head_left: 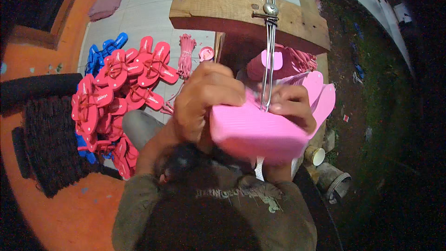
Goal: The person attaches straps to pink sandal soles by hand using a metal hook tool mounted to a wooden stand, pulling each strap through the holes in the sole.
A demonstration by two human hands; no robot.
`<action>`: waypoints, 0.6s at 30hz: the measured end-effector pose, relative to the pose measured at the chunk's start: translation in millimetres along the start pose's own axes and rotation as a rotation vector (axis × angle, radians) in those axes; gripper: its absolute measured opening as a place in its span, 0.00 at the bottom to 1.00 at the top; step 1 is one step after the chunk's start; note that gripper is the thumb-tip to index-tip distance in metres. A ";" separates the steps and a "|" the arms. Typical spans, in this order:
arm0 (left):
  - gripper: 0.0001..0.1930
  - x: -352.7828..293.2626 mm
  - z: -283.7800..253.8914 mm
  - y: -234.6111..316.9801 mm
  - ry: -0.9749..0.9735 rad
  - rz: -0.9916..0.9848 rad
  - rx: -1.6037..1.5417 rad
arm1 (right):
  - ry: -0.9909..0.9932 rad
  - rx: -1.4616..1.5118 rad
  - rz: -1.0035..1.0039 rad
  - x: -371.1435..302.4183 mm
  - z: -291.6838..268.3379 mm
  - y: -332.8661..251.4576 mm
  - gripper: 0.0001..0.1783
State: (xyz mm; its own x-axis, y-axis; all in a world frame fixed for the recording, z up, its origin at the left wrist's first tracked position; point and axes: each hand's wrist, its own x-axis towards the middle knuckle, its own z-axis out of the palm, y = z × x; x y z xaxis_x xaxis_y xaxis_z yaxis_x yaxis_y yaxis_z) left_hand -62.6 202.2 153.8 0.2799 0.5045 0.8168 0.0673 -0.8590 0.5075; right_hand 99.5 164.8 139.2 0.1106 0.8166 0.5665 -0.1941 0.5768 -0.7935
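Note:
A pink flip-flop sole [260,132] with a ribbed face is tilted up in front of me, its near edge smeared by motion. My left hand [209,95] is closed around its left end. At its right end my right hand [292,104] is closed too, slightly blurred, with thumb and fingers beside the tip of a metal rod tool [269,60]. That tool's long double prongs hang from a bolt on a thick wooden beam [223,8] and reach the sole between my hands. Whether a strap is at the tip, I cannot make out.
Red flip-flops [116,72] with straps lie heaped at left, with blue ones [114,44] behind. Pink straps [186,53] are bundled on the tiles. Loose pink soles [324,102] stand right of my hands. A bucket [335,186] sits at lower right.

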 end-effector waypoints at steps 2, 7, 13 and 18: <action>0.19 3.1 9.5 10.5 0.152 -0.098 0.190 | 0.114 -0.052 0.108 8.0 8.8 -8.4 0.09; 0.36 45.6 28.1 -19.8 0.446 -0.248 0.815 | 0.307 -0.377 0.222 61.5 18.5 16.4 0.05; 0.20 -35.6 14.5 -40.3 0.274 -0.660 0.430 | 0.033 -0.646 0.351 -38.5 -4.7 103.2 0.11; 0.18 -79.4 29.6 -50.3 0.386 -0.923 -0.311 | -0.070 -0.369 0.372 -72.6 16.3 116.1 0.14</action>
State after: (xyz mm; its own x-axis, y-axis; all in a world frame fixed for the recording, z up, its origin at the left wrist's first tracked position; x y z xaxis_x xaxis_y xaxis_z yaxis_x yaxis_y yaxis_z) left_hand -59.8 202.7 55.3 -0.0829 0.9933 0.0807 -0.1652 -0.0935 0.9818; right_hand 53.1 172.1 9.6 0.0320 0.9715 0.2347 0.1492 0.2276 -0.9623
